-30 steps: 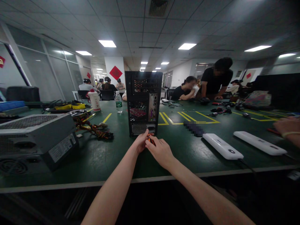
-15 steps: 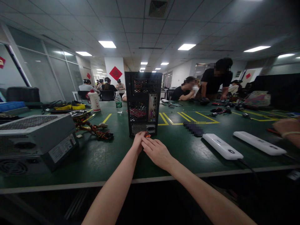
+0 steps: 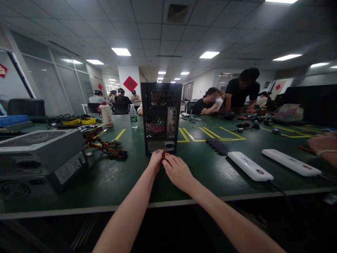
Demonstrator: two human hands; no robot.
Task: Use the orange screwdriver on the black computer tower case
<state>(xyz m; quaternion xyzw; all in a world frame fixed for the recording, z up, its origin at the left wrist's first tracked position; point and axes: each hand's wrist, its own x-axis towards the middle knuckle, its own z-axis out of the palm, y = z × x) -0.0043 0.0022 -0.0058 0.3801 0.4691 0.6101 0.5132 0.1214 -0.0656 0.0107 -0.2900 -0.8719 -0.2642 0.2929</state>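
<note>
A black computer tower case (image 3: 146,119) stands upright on the green table, its rear panel with vents and ports facing me. Low in front of that panel, my left hand (image 3: 157,159) and my right hand (image 3: 179,173) come together. Between their fingertips shows a small orange-red object (image 3: 166,154), mostly covered, so its kind is unclear. Both hands have their fingers closed around it, the right one with its back toward me. The case's power socket (image 3: 170,145) is just above the fingers.
Two stacked power supplies (image 3: 68,165) sit left, with bundled cables (image 3: 113,151) beside them. A water bottle (image 3: 133,117) and a white flask (image 3: 106,116) stand behind. Two white power strips (image 3: 249,167) lie right. Another person's hand (image 3: 322,144) is at the right edge; other people sit beyond.
My right hand has shifted slightly right, away from my left, and more of the orange-red object shows between them. The case stays in place.
</note>
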